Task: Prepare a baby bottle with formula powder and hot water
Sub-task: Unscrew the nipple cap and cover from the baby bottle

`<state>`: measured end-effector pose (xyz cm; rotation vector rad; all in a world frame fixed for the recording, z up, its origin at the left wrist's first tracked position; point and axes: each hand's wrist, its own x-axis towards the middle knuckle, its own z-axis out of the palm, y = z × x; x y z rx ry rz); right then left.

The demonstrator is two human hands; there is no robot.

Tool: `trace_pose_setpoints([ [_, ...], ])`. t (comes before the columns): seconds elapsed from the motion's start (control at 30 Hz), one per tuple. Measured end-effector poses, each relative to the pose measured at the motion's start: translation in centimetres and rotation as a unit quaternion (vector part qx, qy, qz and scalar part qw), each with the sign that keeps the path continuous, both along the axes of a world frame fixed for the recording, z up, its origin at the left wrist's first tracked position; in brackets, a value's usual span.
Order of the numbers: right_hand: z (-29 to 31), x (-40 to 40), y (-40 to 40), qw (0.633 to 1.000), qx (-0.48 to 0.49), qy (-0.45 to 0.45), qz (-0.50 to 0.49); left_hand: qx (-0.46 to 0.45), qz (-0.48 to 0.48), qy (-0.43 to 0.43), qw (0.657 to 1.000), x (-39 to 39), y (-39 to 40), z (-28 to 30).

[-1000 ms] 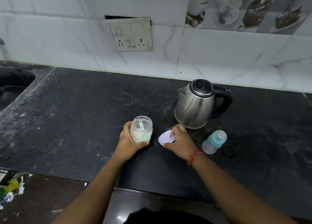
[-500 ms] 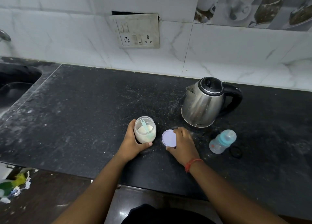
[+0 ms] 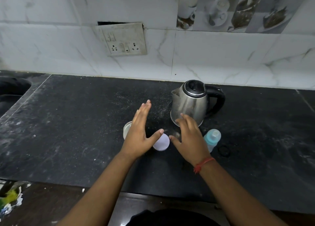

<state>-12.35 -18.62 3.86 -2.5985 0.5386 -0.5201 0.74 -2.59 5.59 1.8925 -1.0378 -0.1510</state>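
Two hands hover flat over the dark tabletop [image 3: 68, 123], both spread wide with straight fingers and holding nothing. The left hand [image 3: 139, 137] is raised in front of the clear jar [image 3: 127, 129], hiding most of it; only the jar's left rim and wall show, so what it contains cannot be made out. Its thumb reaches toward the round pale lid [image 3: 162, 143], which lies flat on the tabletop just beside the jar, between the two hands. Whether the thumb touches the lid cannot be told. The right hand [image 3: 189, 139] — a red thread [image 3: 202, 164] tied at its wrist — is held palm down in front of the lower edge of the steel kettle [image 3: 190, 103]. The kettle stands upright near the wall, lid closed, black handle pointing right.

The baby bottle [image 3: 212, 139], clear with a teal collar and nipple, lies tilted on the tabletop just right of the right hand, partly hidden by it. A small black ring [image 3: 223, 150] lies just beside the bottle on its right.

Further off, a switch-and-socket plate [image 3: 125, 40] hangs on the white tiled wall [image 3: 221, 55], and the edge of a sink [image 3: 12, 93] shows at far left. White specks dust the tabletop near the kettle.
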Motion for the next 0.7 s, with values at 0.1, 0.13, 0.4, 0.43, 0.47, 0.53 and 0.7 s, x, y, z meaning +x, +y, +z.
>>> trace_pose_setpoints([
  [0.1, 1.9, -1.5, -2.1, 0.999, 0.012, -0.026, -0.029, 0.003, -0.046, 0.041, 0.998, -1.5, -2.4, 0.4],
  [0.13, 2.3, -2.2, -2.9, 0.999, 0.018, -0.026, -0.042, 0.006, -0.058, 0.062, 0.996, -2.1, -3.1, 0.3],
  [0.4, 1.5, -7.6, -8.3, 0.984, 0.087, 0.107, -0.114, 0.082, -0.080, 0.119, 0.986, -6.7, -7.8, -3.1],
  [0.43, 1.3, -7.9, -8.4, 0.982, 0.093, 0.125, -0.109, 0.096, -0.087, 0.126, 0.984, -7.0, -8.3, -3.4],
  [0.47, 1.2, -8.2, -8.5, 0.981, 0.098, 0.132, -0.102, 0.112, -0.092, 0.128, 0.981, -7.3, -8.8, -3.7],
  [0.53, 1.0, -8.6, -8.6, 0.982, 0.102, 0.126, -0.095, 0.138, -0.105, 0.124, 0.977, -7.8, -9.5, -4.1],
  [0.7, 1.7, -8.9, -8.9, 0.972, 0.206, 0.067, -0.087, 0.167, -0.137, 0.111, 0.970, -8.6, -10.8, -4.3],
])
